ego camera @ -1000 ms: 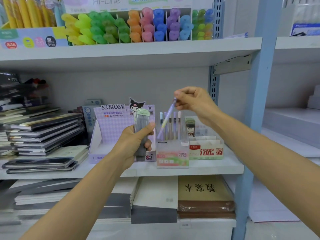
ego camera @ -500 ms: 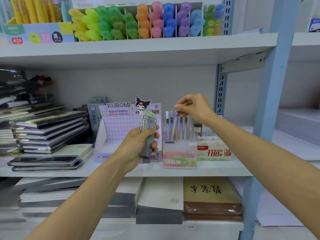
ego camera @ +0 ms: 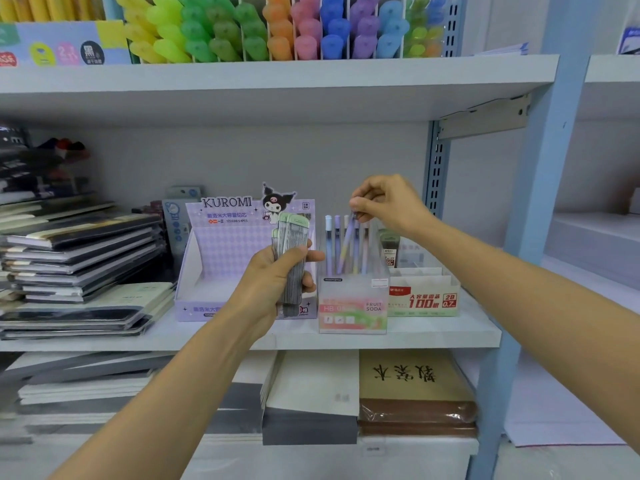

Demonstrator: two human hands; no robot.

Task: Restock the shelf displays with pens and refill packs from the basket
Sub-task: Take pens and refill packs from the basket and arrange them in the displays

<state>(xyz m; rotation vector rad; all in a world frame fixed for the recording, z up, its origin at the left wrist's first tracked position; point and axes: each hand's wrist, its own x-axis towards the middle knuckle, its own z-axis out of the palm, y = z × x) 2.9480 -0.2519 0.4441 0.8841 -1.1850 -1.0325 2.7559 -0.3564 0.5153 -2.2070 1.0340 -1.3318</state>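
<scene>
My left hand (ego camera: 273,278) grips a bundle of grey lead refill packs (ego camera: 291,251) with pale green caps, held upright in front of the purple Kuromi display box (ego camera: 221,247). My right hand (ego camera: 388,202) pinches the top of a slim lilac pen (ego camera: 346,245) that leans into the clear Fruit Soda pen holder (ego camera: 353,306). Several other pastel pens (ego camera: 329,244) stand upright in that holder. The basket is out of view.
A red-and-white lead refill box (ego camera: 424,296) sits right of the holder. Stacked notebooks (ego camera: 79,251) fill the shelf's left side. Coloured highlighters (ego camera: 270,29) line the shelf above. A blue upright post (ego camera: 543,202) bounds the shelf on the right. Paper pads (ego camera: 415,379) lie below.
My right hand has lowered the lilac pen from above the holder down into it among the other pens. My left hand stays in place with the refill packs.
</scene>
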